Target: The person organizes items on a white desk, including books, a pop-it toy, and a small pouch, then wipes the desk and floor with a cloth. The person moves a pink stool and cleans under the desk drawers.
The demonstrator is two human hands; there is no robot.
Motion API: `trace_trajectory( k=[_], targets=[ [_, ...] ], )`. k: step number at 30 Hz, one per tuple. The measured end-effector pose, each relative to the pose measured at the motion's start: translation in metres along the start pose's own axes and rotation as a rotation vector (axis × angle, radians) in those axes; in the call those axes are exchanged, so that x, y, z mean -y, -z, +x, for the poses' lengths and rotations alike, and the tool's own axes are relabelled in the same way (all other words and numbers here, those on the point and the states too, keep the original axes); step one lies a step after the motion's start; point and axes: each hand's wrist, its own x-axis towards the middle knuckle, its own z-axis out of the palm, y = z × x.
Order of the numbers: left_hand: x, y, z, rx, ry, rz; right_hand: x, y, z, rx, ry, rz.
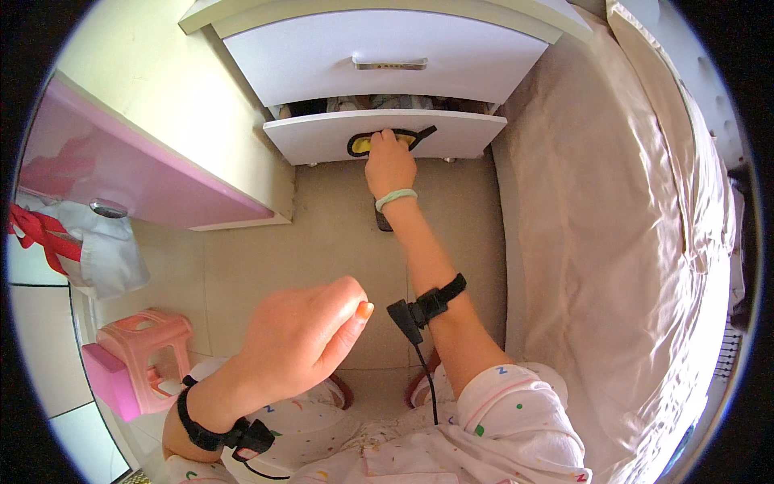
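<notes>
My right hand (392, 166), a pale green band at its wrist, reaches to the front of the lower white drawer (314, 136). Its fingers are closed on a yellow piece with black edging (361, 145), possibly an eye mask, with a black strap end sticking out to the right. The drawer's handle is not visible behind the hand. This drawer stands partly open, and folded fabric (387, 101) shows in the gap. Nearer to me, my left hand (308, 333) hangs in the air as a loose fist, with nothing visible in it.
Above is a shut white drawer (387, 42) with a metal handle. A cabinet with a pink door (139, 157) stands left, near a white bag (112, 248) and a pink plastic stool (151, 345). A beige-covered bed (574, 212) lines the right. Something dark (383, 221) lies below my right wrist.
</notes>
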Motion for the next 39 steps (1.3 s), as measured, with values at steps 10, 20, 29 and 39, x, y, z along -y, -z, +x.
trace_trajectory(
  k=[10,20,29,39],
  targets=[
    [0.006,-0.001,0.0,-0.01,0.005,-0.046,-0.105,0.1,0.017,-0.799,-0.369,0.721],
    [0.006,0.005,-0.001,-0.019,-0.003,-0.016,-0.122,0.052,0.024,-0.544,-0.115,-0.102],
    [0.008,0.004,0.004,0.01,-0.01,-0.011,0.047,-0.021,0.016,-0.399,0.333,-0.256],
    [0.015,0.001,0.01,-0.028,-0.031,-0.028,0.094,-0.034,0.012,-0.093,0.49,0.685]
  ],
)
